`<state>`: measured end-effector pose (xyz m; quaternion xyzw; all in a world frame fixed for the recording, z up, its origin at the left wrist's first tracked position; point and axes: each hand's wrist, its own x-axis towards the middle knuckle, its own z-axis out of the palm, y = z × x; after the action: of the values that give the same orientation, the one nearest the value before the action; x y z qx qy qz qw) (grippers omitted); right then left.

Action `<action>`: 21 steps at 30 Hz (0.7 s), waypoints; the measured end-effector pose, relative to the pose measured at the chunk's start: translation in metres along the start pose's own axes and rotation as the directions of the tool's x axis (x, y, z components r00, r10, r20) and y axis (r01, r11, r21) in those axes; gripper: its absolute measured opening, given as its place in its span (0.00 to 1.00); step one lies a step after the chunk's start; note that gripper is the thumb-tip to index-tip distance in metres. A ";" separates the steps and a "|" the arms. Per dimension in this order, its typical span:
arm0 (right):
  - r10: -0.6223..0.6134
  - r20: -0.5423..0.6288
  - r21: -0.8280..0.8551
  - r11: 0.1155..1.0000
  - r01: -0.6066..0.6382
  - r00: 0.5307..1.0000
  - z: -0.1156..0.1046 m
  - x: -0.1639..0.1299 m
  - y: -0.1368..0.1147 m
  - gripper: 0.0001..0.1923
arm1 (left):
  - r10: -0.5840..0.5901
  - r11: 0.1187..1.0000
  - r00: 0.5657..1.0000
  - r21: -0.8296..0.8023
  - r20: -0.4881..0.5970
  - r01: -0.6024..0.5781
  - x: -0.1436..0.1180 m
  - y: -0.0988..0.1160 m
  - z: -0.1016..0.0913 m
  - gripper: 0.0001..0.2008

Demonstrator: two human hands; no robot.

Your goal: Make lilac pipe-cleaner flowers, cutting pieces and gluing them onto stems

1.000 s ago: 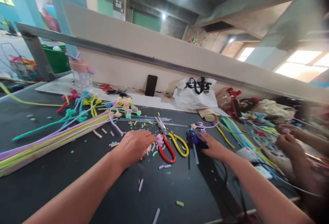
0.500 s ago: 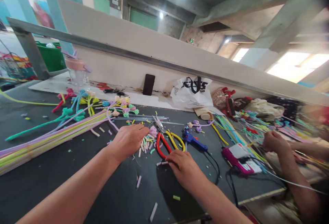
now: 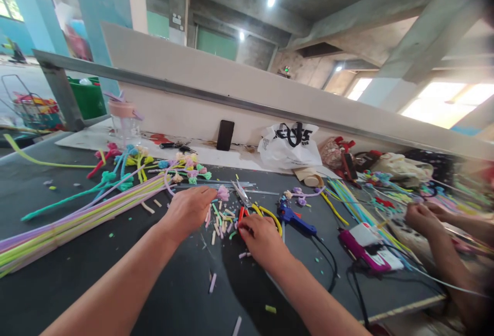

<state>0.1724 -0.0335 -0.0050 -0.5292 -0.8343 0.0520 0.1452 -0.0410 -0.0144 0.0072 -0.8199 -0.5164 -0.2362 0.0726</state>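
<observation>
Pinches a small pink flower (image 3: pixel 223 193) at the fingertips of the left hand (image 3: pixel 189 207), just left of the middle of the frame, with the back of the hand turned up. Bends the right hand (image 3: pixel 264 238) over the scissors (image 3: pixel 243 197), right of the middle, with fingers curled down at the red handle (image 3: pixel 241 216). Cannot tell a grasp from a mere touch there. Shows the blades pointing toward the top of the frame and the yellow handle (image 3: pixel 276 218) just beyond the right hand.

Between both hands, on the dark surface (image 3: pixel 154 289), scattered short trimmings (image 3: pixel 218 228). To the right of the scissors, a blue glue gun (image 3: pixel 299 220) with a black cord; farther right, a magenta-and-white device (image 3: pixel 360 251). At left, a long bundle of fuzzy stems (image 3: pixel 88 213), near a cluster of finished-looking blooms (image 3: pixel 191 163). Toward the back, a clear bottle (image 3: pixel 125 126), a dark phone (image 3: pixel 226 135) propped upright and a white bag (image 3: pixel 289 146). At the right edge, another person's hands (image 3: pixel 424 218).
</observation>
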 end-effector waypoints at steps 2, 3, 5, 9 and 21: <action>0.000 0.007 -0.015 1.000 0.000 1.000 0.005 0.014 -0.002 0.08 | -0.023 1.000 1.000 0.010 -0.001 0.023 0.000 -0.001 -0.001 0.09; -0.009 0.014 -0.029 1.000 0.009 1.000 0.009 0.021 -0.005 0.08 | -0.033 0.999 0.999 0.015 -0.002 0.033 0.000 -0.001 -0.001 0.09; -0.043 0.032 -0.054 0.998 0.045 0.999 0.017 0.035 -0.015 0.09 | -0.050 0.998 0.999 0.026 -0.006 0.051 0.000 -0.001 -0.001 0.09; -0.104 0.053 -0.072 0.992 0.107 0.993 0.035 0.062 -0.031 0.09 | -0.115 0.992 0.993 0.039 -0.041 0.116 0.000 0.000 0.001 0.09; -0.103 0.123 -0.093 0.989 0.114 0.987 0.046 0.098 -0.046 0.10 | -0.176 0.982 0.974 0.046 -0.139 0.184 0.001 -0.008 -0.007 0.10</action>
<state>0.0797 0.0372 -0.0194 -0.4856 -0.8706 0.0335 0.0717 -0.0500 -0.0119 0.0129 -0.7495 -0.5892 -0.2813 0.1096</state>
